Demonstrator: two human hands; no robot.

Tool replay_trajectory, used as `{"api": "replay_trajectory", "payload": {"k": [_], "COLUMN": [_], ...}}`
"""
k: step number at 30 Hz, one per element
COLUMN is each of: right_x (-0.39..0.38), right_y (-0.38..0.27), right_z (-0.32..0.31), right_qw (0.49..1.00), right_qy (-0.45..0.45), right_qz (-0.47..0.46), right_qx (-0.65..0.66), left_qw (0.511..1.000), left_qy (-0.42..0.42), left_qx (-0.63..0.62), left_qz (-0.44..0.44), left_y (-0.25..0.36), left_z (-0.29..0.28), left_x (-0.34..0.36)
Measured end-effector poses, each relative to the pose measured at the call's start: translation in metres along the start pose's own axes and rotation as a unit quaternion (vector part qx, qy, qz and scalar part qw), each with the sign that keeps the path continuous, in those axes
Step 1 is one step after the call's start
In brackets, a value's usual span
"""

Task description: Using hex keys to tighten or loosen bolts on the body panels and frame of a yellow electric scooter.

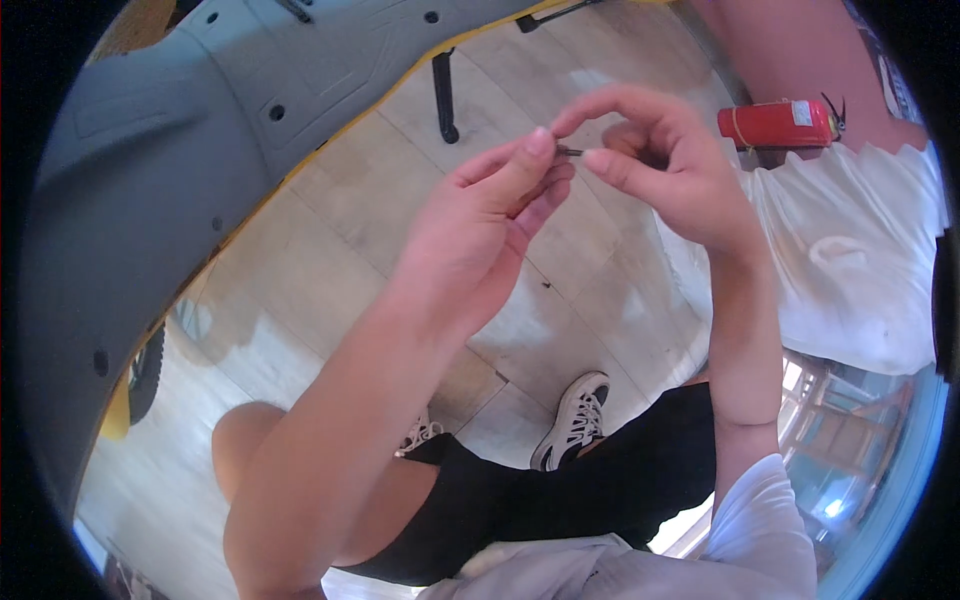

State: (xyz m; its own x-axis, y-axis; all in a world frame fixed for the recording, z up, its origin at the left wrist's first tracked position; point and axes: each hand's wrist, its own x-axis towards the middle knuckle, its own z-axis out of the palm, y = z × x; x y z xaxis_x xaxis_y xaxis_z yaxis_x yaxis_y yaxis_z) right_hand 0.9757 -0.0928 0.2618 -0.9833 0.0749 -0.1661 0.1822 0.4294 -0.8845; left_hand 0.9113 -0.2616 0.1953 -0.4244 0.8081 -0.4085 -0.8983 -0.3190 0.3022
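Note:
My left hand (485, 205) is closed around a small dark thin piece (569, 152), which sticks out to the right between thumb and fingers; its exact kind is too small to tell. My right hand (680, 175) is just to the right, index finger arched over the piece toward my left thumb and thumb apart from the index, beside the piece's tip; whether it touches the piece is unclear. Both hands are raised above the pale tiled floor (380, 220).
A large grey moulded panel (150, 140) with a yellow edge spans the upper left, with black brackets (446, 100) along it. A red fire extinguisher (770, 124) lies at upper right beside white cloth (840, 300). My legs and shoes (575, 410) are below.

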Motion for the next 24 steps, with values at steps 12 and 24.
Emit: {"api": "replay_trajectory", "payload": {"k": [12, 24], "right_x": [-0.011, -0.016], "right_y": [0.006, -0.005], "right_z": [-0.018, -0.024], "right_qw": [0.999, 0.998], "right_qy": [0.014, 0.021], "right_qz": [0.009, 0.026], "right_qx": [0.031, -0.059], "left_qw": [0.997, 0.996], "left_qy": [-0.052, -0.038], "left_qx": [-0.055, 0.081], "left_qz": [-0.030, -0.019], "left_y": [-0.019, -0.017], "left_z": [0.004, 0.005], "left_x": [0.015, 0.020]}}
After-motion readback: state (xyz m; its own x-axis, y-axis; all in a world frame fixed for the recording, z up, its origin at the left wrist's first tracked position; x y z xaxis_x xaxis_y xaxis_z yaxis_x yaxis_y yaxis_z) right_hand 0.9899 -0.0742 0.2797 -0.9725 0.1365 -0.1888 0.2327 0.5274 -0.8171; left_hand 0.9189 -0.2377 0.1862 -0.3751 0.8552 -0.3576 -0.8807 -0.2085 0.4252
